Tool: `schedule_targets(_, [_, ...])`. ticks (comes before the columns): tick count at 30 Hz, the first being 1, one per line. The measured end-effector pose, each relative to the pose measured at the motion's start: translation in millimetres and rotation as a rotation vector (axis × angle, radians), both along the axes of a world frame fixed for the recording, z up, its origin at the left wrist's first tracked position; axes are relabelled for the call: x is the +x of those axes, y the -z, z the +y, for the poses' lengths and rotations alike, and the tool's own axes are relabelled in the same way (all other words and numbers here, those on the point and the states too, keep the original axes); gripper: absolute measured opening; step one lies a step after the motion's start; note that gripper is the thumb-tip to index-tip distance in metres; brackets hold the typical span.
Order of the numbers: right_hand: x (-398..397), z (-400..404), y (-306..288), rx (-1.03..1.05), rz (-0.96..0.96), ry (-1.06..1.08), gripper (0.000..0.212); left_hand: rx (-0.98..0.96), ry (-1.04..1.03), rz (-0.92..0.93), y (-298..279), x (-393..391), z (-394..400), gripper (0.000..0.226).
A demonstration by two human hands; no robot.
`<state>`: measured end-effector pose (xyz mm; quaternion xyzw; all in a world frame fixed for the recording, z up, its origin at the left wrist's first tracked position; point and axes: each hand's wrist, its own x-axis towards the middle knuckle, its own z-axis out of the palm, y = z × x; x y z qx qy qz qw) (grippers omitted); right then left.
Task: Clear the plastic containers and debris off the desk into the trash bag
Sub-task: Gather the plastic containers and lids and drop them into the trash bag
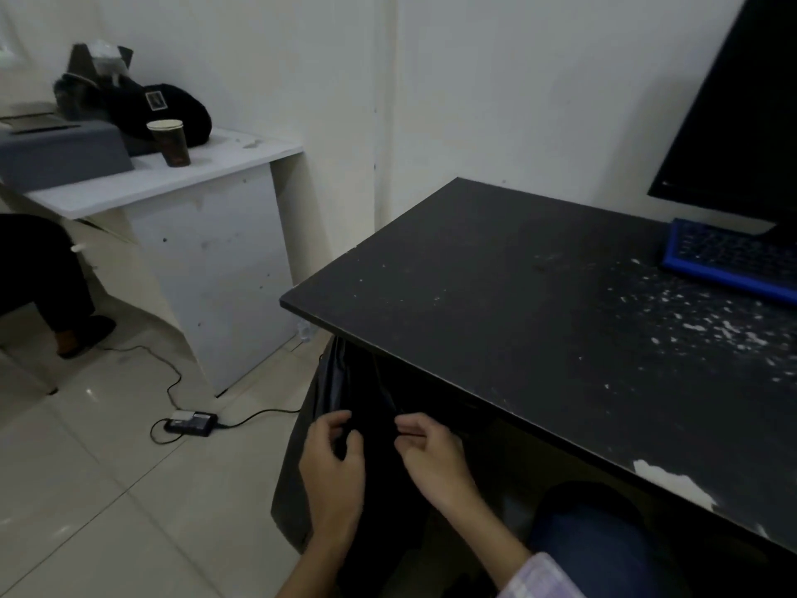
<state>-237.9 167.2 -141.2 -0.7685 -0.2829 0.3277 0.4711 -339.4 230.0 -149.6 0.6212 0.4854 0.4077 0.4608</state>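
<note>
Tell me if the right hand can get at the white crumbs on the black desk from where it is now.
Probably yes. The right hand pinches the trash bag below the desk edge; nothing lies between that edge and the white crumbs. It must let go and lift over the edge first.

Left hand [334, 463] and right hand [431, 457] reach forward side by side, fingers curled and pinching.
</note>
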Motion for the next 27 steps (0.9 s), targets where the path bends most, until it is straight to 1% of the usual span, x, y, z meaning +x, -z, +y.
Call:
schedule_targets(6, [-3.3,-45.5,-64.7,0.106,-0.194,0.027,0.023,0.244,0.185,-0.048,-56.7,14.9,-20.0,0.026])
schedule_targets(10, [6.2,-78.5,-102.1,0.183,-0.335,0.107,0.02,0.34,0.302,-0.106,-86.3,34.3,-38.1,0.022])
schedule_targets(12, [15.5,-96.8,-114.0,0.194,-0.402,0.151,0.018,0.37,0.383,-0.103,-96.9,48.9,-48.9,0.019])
schedule_targets(16, [47.0,-140.1,-129.7,0.15,-0.509,0.285,0.016,0.424,0.566,-0.039,-114.6,89.3,-74.0,0.018])
schedule_targets(19, [76.5,-174.6,-137.1,0.092,-0.518,0.386,0.016,0.459,0.658,0.0,-127.0,123.4,-90.2,0.017])
schedule_targets(22, [108.6,-222.0,-144.2,0.03,-0.504,0.508,0.015,0.484,0.78,0.057,-139.8,166.6,-117.5,0.011])
schedule_targets(27, [162.9,-290.9,-155.0,-0.053,-0.54,0.679,0.014,0.445,0.974,0.12,-155.8,242.0,-166.3,0.005])
